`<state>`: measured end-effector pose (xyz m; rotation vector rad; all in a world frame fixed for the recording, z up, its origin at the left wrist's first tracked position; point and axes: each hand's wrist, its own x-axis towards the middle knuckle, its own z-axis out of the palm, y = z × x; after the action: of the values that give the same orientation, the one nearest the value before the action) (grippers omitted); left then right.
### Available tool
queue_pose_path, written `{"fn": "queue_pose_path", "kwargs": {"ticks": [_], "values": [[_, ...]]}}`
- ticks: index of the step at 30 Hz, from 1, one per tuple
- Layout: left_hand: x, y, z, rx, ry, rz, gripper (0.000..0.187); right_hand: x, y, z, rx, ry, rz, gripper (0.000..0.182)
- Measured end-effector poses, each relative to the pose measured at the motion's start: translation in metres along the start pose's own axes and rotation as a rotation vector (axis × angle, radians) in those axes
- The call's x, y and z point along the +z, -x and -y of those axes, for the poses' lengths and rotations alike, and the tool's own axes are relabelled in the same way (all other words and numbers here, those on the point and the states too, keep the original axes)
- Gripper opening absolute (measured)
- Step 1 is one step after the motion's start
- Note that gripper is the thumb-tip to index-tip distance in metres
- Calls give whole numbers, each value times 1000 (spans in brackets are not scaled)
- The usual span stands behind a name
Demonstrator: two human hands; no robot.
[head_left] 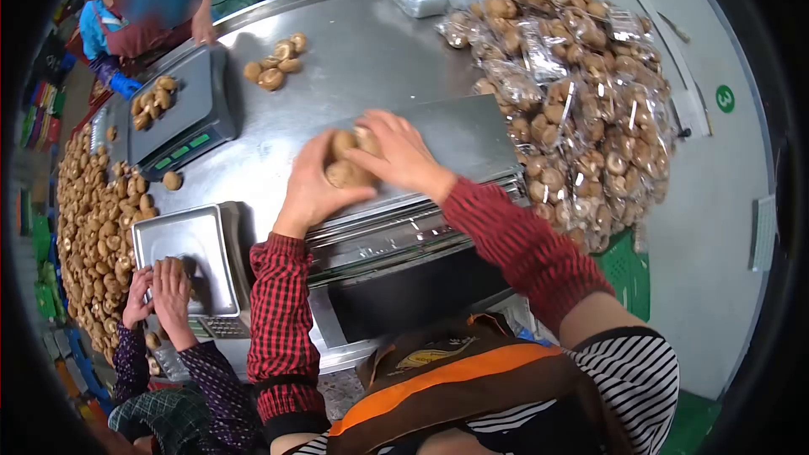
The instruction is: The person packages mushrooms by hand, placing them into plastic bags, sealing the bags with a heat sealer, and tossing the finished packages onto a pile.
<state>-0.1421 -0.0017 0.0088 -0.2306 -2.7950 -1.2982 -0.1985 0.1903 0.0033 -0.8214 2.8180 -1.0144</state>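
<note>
Both of my hands are cupped around a small cluster of brown mushrooms over the metal table, beside the wrapping machine's flat top. My left hand curves round the near left side, its thumb along the front. From the right, my right hand closes over the upper side with its fingers pressed on the caps. Part of the cluster is hidden under my fingers. Below my wrists runs the slotted metal edge of the wrapping machine.
Plastic-wrapped mushroom packs are heaped at right. Loose mushrooms lie on the metal table. Two scales, one grey and one silver-topped, stand at left near a large mushroom pile. Co-workers' hands work there.
</note>
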Motion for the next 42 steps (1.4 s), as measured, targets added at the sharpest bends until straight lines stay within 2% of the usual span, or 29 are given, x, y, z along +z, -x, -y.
{"fn": "queue_pose_path", "kwargs": {"ticks": [2, 5, 7, 8, 9, 11, 13, 15, 17, 18, 19, 21, 22, 23, 24, 25, 26, 27, 28, 29, 30, 31, 32, 34, 35, 37, 38, 40, 42], "values": [[11, -10, -14, 65, 123, 166, 109, -13, 48, -2, 205, 80, -26, 61], [15, -19, -20, 34, 283, 260, 116, -22, 59, -11, 200, -31, -87, 64], [9, -8, -23, 125, 163, 55, 123, -39, 66, -22, 208, -29, -153, 62], [1, 12, -24, 76, 240, -56, 116, -57, 78, -31, 170, -96, -209, 60], [-5, 35, -27, 16, 245, -220, 95, -75, 94, -38, 131, -164, -264, 59], [-14, 92, -19, -233, -182, -501, 36, -94, 146, -63, 394, 44, -182, 52], [-4, 137, -6, -378, -552, -491, 34, -96, 168, -66, 444, 211, -122, 49], [18, 147, -24, -331, -708, -398, 36, -80, 175, -60, 418, 479, -89, 47], [30, 138, -40, -303, -621, -370, 35, -67, 165, -54, 354, 429, -16, 44], [36, 136, -31, -301, -509, -334, 32, -57, 163, -57, 427, 189, -39, 43], [40, 137, -19, -328, -404, -305, 28, -54, 167, -60, 408, 189, -37, 43], [29, 145, -37, -497, -10, -342, 29, -65, 178, -67, 397, -206, -112, 40], [30, 163, -10, -554, 515, -221, 32, -81, 188, -66, 676, -805, 16, 37], [2, 165, -46, -781, 1051, -5, 37, -98, 198, -56, 948, -1413, 167, 37], [-14, 168, -55, -908, 1480, 201, 42, -108, 202, -44, 946, -1628, 288, 36], [-34, 163, -69, -758, 1491, 206, 42, -118, 198, -36, 928, -1839, 413, 37], [-50, 157, -80, -526, 1363, -33, 41, -131, 184, -34, 648, -1981, 431, 39], [-63, 139, -94, -416, 1374, -215, 41, -141, 164, -32, 343, -1803, 190, 41], [-76, 120, -94, -277, 1390, -216, 38, -155, 130, -28, 41, -1807, 128, 39], [-75, 96, -91, -186, 1328, -428, 37, -165, 96, -12, 273, -1726, -162, 34], [-72, 64, -88, 59, 890, -412, 40, -168, 65, 0, 490, -1610, -447, 34], [-69, 34, -82, 120, 504, -385, 41, -158, 37, -21, 336, -1422, -360, 34], [-52, 5, -57, 96, 445, -381, 41, -136, 17, -52, 185, -1230, -277, 38], [-11, -29, -1, 7, 90, -216, 42, -87, -4, -103, 393, -1051, -177, 39], [1, -29, 7, -183, 105, -21, 43, -76, -5, -107, 388, -1049, -171, 39], [18, -19, 25, 152, -185, 37, 63, -55, 7, -109, 554, -908, -42, 39], [19, -14, 29, 143, -180, 42, 63, -53, 5, -113, 562, -907, -35, 39], [7, 1, 2, 212, -215, 136, 102, -50, 13, -115, 542, -772, 40, 41], [7, 3, 0, 197, -191, 139, 114, -56, 6, -114, 587, -754, 160, 43]]}}
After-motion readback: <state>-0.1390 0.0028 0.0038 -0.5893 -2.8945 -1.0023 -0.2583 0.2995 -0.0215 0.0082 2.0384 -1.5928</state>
